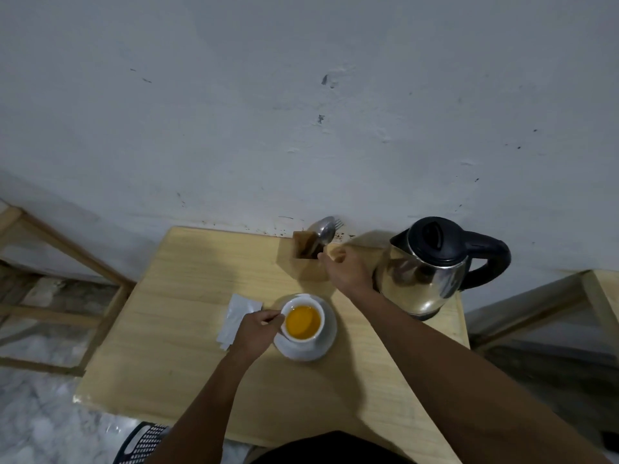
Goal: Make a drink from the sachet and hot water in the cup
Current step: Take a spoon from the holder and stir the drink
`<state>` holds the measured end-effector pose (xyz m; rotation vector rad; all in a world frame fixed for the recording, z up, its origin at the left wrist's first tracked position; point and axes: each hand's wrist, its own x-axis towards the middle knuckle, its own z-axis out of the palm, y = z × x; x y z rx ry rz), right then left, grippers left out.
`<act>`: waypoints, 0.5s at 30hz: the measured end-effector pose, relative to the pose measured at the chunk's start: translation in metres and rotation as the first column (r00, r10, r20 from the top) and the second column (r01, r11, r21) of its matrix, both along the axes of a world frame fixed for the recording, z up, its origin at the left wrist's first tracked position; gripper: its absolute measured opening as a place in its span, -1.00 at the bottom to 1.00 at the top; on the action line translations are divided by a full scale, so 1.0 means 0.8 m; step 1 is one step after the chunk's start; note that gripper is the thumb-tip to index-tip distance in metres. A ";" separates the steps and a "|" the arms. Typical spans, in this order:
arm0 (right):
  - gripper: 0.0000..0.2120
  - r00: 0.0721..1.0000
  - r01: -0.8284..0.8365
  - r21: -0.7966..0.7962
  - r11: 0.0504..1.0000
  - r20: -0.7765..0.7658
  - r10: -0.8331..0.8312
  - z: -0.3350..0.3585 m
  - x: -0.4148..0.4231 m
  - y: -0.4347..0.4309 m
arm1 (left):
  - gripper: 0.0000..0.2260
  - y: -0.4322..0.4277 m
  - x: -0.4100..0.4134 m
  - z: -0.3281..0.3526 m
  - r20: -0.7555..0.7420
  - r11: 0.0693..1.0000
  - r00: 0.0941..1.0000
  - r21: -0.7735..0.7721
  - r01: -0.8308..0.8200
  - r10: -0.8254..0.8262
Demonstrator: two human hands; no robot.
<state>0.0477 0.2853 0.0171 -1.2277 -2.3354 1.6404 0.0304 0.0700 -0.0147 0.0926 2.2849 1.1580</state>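
Observation:
A white cup [303, 321] holding orange-yellow liquid stands on a white saucer [326, 343] in the middle of the wooden table [187, 289]. My left hand [258, 331] grips the cup at its left side, by the handle. An opened white sachet [236, 321] lies flat just left of that hand. My right hand [345, 267] reaches to the wooden cutlery holder [310, 257] at the back, its fingers at the stem of the spoon [325, 232] standing in it. A steel kettle [425, 269] with a black lid and handle stands at the right.
A fork tip [339, 223] shows behind the spoon. The table stands against a white wall. Wooden frames stand at left [67, 262] and right [569, 296]. A black perforated basket [144, 443] sits on the floor at the table's near left corner.

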 end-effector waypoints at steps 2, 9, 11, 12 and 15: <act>-0.54 0.999 0.049 -0.020 0.999 0.025 -0.048 -0.004 -0.019 0.001 | -0.78 -0.003 -0.009 -0.002 0.015 0.997 0.997 -0.014 0.082 -0.082; -0.68 0.982 0.163 0.077 0.984 0.083 -0.169 -0.019 -0.058 0.002 | -0.78 -0.011 -0.028 -0.003 0.040 0.976 0.976 0.018 0.215 -0.216; -0.77 0.981 0.162 0.113 0.980 0.089 -0.172 -0.023 -0.060 -0.003 | -0.78 -0.013 -0.033 -0.005 0.035 0.968 0.967 0.024 0.251 -0.252; -0.79 0.981 0.167 0.130 0.977 0.081 -0.178 -0.024 -0.059 -0.005 | -0.78 -0.014 -0.034 -0.006 0.032 0.965 0.965 0.026 0.260 -0.261; -0.81 0.978 0.193 0.169 0.966 0.049 -0.204 -0.023 -0.058 -0.009 | -0.79 -0.013 -0.036 -0.005 0.026 0.963 0.962 0.025 0.270 -0.270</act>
